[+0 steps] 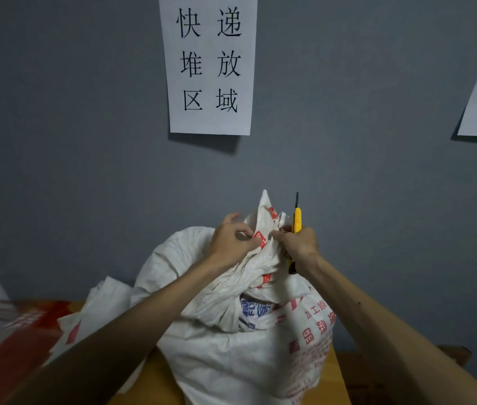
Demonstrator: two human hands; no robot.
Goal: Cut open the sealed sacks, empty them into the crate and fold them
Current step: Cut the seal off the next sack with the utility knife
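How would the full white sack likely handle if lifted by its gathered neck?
Probably heavy: the white sack bulges, rounded and full. Its cloth looks floppy, creasing where the left hand pinches the neck. Pushed, it would likely slump, not roll.

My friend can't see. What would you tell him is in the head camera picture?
Two hands work at the bunched top of a full white sack: the left hand pinches the fabric, the right hand grips a yellow utility knife, blade pointing up. Behind them a paper sign with Chinese characters hangs on a grey wall.
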